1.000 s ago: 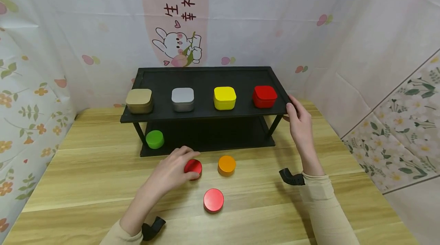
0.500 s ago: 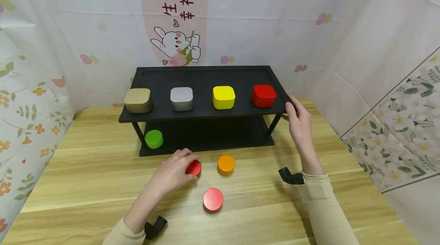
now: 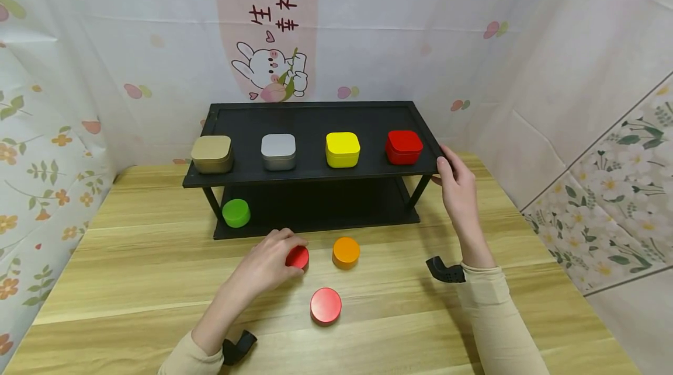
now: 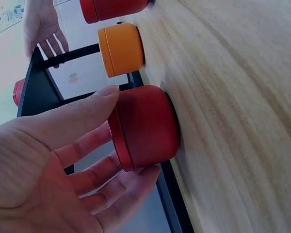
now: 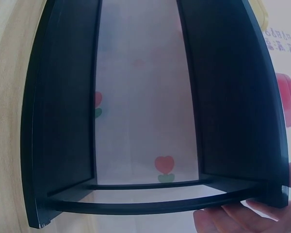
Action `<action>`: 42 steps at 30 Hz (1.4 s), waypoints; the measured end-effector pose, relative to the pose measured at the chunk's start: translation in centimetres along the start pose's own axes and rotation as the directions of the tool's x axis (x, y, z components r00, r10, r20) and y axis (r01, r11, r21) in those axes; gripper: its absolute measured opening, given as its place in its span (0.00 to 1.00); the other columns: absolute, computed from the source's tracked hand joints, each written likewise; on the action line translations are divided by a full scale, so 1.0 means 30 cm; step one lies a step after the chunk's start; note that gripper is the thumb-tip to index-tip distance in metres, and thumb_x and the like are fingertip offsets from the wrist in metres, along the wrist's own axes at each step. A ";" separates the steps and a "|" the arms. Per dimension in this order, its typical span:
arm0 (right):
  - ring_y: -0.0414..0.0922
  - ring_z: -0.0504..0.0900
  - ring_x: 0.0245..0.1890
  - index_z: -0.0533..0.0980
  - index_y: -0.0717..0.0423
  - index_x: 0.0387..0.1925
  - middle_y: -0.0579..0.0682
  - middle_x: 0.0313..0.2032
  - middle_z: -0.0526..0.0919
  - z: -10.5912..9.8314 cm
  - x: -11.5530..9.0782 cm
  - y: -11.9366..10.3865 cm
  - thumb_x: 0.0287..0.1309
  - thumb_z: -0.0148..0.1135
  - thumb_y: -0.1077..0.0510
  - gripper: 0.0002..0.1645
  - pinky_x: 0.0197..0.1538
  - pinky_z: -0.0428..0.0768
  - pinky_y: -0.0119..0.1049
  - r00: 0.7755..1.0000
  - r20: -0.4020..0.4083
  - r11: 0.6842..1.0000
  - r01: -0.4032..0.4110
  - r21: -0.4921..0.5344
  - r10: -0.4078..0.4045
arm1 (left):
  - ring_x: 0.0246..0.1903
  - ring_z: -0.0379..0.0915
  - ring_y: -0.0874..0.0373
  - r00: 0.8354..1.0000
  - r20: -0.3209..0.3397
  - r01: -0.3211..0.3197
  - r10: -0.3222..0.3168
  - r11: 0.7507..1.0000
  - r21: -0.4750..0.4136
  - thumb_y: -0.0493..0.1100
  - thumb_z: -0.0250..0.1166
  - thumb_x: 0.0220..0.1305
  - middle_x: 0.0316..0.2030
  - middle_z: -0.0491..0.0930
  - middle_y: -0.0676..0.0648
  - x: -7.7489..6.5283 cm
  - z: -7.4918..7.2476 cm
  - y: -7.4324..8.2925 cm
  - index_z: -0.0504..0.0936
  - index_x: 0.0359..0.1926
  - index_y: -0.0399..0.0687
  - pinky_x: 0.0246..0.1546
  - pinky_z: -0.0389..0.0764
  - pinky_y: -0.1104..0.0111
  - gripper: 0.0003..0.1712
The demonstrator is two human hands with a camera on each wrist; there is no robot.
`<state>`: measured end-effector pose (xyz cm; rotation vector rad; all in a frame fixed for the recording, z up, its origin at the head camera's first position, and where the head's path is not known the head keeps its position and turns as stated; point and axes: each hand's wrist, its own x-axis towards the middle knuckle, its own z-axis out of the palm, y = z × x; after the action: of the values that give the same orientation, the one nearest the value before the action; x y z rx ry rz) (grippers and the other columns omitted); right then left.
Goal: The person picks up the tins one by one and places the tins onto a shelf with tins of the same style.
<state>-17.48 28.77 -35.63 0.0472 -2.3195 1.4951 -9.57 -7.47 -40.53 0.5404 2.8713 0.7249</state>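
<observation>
My left hand (image 3: 269,262) pinches a round red tin (image 3: 297,257) standing on the table in front of the shelf. In the left wrist view the thumb lies at the lid's edge of this red tin (image 4: 148,127), and the fingers curl round its opposite side. At the right end of the two-tier black shelf (image 3: 315,118), my right hand (image 3: 458,188) grips the upper board's corner, thumb on the front edge. The right wrist view has the fingers of this hand (image 5: 247,217) below the board. An orange round tin (image 3: 346,252) stands just right of the held one.
A second round red tin (image 3: 325,306) sits nearer me. The upper board bears square tins: gold (image 3: 212,155), silver (image 3: 278,152), yellow (image 3: 343,150) and red (image 3: 403,147). A green round tin (image 3: 236,213) stands at the lower board's left end. A printed cloth hangs behind.
My left hand has shifted slightly right and its thumb and fingers have come closer round the red tin. The right hand stays at the shelf's corner.
</observation>
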 end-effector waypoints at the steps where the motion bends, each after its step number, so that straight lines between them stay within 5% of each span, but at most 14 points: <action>1: 0.46 0.80 0.63 0.65 0.45 0.76 0.53 0.73 0.71 0.000 0.000 0.000 0.79 0.45 0.44 0.30 0.51 0.79 0.15 1.000 -0.001 1.000 -0.002 -0.002 0.002 | 0.49 0.74 0.49 1.000 0.001 0.000 0.000 1.000 -0.002 0.40 0.81 0.51 0.52 0.81 0.45 0.001 -0.001 0.000 0.86 0.56 0.48 0.45 0.85 0.55 0.28; 18: 0.48 0.79 0.64 0.64 0.44 0.77 0.55 0.74 0.70 -0.006 0.003 -0.001 0.80 0.45 0.45 0.30 0.50 0.79 0.15 1.000 0.003 1.000 -0.011 -0.007 0.011 | 0.51 0.75 0.46 0.999 -0.023 -0.029 0.029 0.999 0.025 0.41 0.80 0.53 0.52 0.82 0.44 0.040 -0.066 0.006 0.86 0.55 0.47 0.47 0.86 0.55 0.26; 28: 0.31 0.79 0.56 0.64 0.45 0.77 0.56 0.73 0.71 -0.005 0.002 0.000 0.79 0.46 0.45 0.30 0.50 0.79 0.15 1.000 0.008 1.000 -0.001 0.004 0.001 | 0.51 0.75 0.46 0.998 -0.047 -0.037 0.040 0.998 0.057 0.42 0.78 0.56 0.54 0.81 0.41 0.096 -0.105 -0.006 0.85 0.56 0.46 0.48 0.84 0.55 0.26; 42: 0.29 0.78 0.54 0.64 0.47 0.77 0.56 0.73 0.70 -0.010 0.006 0.000 0.80 0.45 0.45 0.31 0.50 0.79 0.15 1.000 0.014 1.000 -0.017 -0.003 0.017 | 0.47 0.77 0.44 0.997 -0.065 -0.044 0.049 0.996 0.075 0.42 0.77 0.56 0.53 0.82 0.39 0.159 -0.131 -0.036 0.84 0.58 0.42 0.50 0.85 0.53 0.28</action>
<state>-17.55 29.07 -35.47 0.0376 -2.3379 1.5046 -15.16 -8.30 -37.79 0.6061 2.9666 0.6591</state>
